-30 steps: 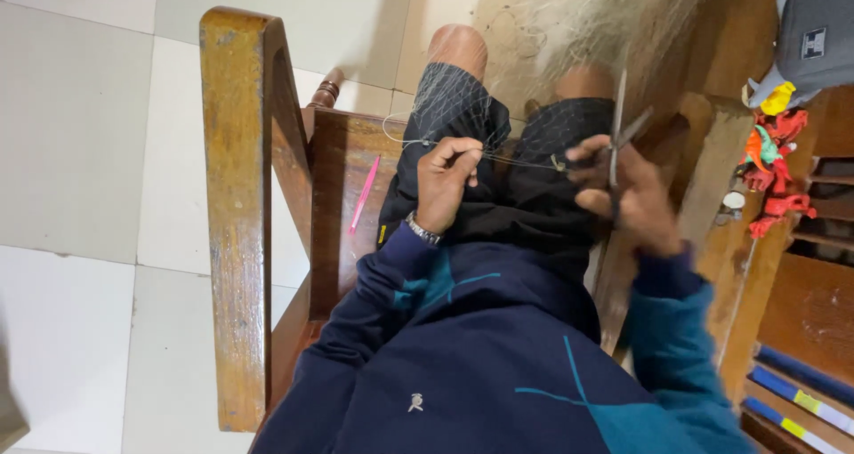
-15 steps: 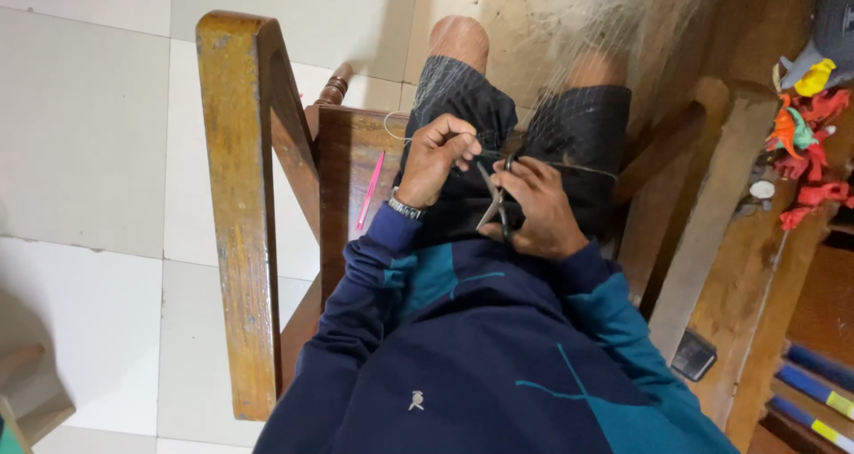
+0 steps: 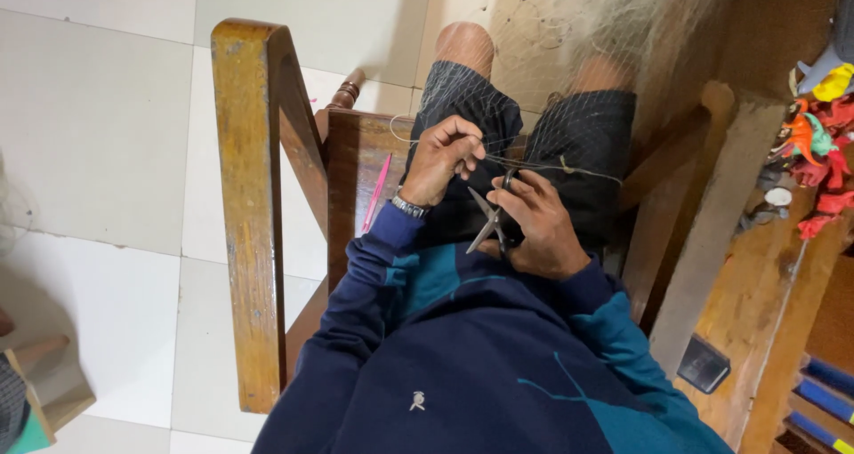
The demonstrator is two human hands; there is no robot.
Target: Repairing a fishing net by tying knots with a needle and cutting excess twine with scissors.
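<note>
Pinching a thin cord [image 3: 534, 162] taut across the lap, the left hand [image 3: 442, 159] closes its fingertips on it above the left thigh, while the right hand [image 3: 534, 227] grips a pair of small scissors [image 3: 491, 220], blades parted and pointed up toward the cord. Fine fishing net [image 3: 569, 54] drapes over both knees and the wooden chair's [image 3: 249, 196] front edge. Trimming looks to be the step in hand; a clean snip would need the blades brought onto the cord beside the pinch.
</note>
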